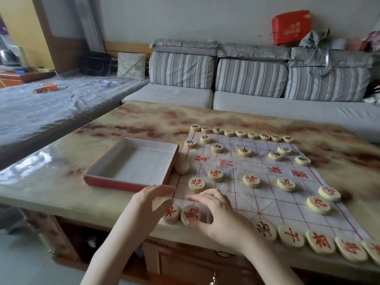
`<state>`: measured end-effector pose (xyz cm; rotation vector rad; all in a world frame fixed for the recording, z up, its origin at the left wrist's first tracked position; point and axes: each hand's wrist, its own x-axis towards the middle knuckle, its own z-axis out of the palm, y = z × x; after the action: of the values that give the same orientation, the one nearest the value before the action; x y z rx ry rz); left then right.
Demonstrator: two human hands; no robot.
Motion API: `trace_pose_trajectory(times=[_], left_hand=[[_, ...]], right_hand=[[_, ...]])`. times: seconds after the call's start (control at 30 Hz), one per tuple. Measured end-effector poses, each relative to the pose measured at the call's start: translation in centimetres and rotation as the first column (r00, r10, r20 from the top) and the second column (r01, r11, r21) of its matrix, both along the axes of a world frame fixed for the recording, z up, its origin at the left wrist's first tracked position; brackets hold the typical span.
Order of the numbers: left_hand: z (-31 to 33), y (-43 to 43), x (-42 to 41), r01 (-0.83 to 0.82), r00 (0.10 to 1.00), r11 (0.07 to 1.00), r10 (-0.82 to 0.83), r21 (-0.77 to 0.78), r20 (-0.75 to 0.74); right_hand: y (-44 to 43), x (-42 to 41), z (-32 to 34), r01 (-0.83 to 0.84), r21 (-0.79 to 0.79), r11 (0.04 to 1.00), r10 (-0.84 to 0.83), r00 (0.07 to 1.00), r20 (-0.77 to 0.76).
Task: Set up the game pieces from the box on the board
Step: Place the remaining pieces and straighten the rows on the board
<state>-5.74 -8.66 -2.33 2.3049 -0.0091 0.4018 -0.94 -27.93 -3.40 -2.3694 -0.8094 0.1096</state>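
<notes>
Finishing near red rank: right hand (221, 212) pinching piece (209, 218), left hand (153, 199) fingers loose, empty. Board (267, 194) nearly filled; box (131, 163) at 10 o'clock emptied. Next: seat piece on intersection.

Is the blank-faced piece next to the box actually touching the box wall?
Touching. The head view shows the blank piece pressed against the right wall of the box, with no gap showing between them; it sits at the board's left edge.

soft daylight | glare on table (30, 161) (left) | edges bowed, blurred
</notes>
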Motion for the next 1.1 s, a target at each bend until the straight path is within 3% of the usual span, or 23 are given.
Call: trace_pose_trajectory(times=[0.23, 0.43, 0.8, 1.1], left_hand=[[-0.5, 1.3, -0.8, 0.057, 0.991, 0.993, -0.044, 0.106, -0.125], [-1.5, 1.2, -0.4, 0.039, 0.994, 0.992, -0.026, 0.122, -0.106], [-2.3, 1.0, 0.4, 0.042, 0.994, 0.989, -0.026, 0.145, -0.106], [-2.4, 1.9, 0.3, 0.112, 0.986, 0.991, -0.101, 0.074, -0.135]], right_hand=[[-0.4, 0.2, -0.6, -0.030, -0.065, 0.997, 0.029, 0.999, -0.019], [0.5, 0.6, -1.2, -0.041, -0.078, 0.996, 0.039, 0.999, -0.025], [1.4, -0.1, -1.1, 0.114, -0.166, 0.980, -0.055, 0.945, 0.321], [0.4, -0.3, -1.1, 0.002, -0.086, 0.996, 0.010, 0.991, 0.135]])
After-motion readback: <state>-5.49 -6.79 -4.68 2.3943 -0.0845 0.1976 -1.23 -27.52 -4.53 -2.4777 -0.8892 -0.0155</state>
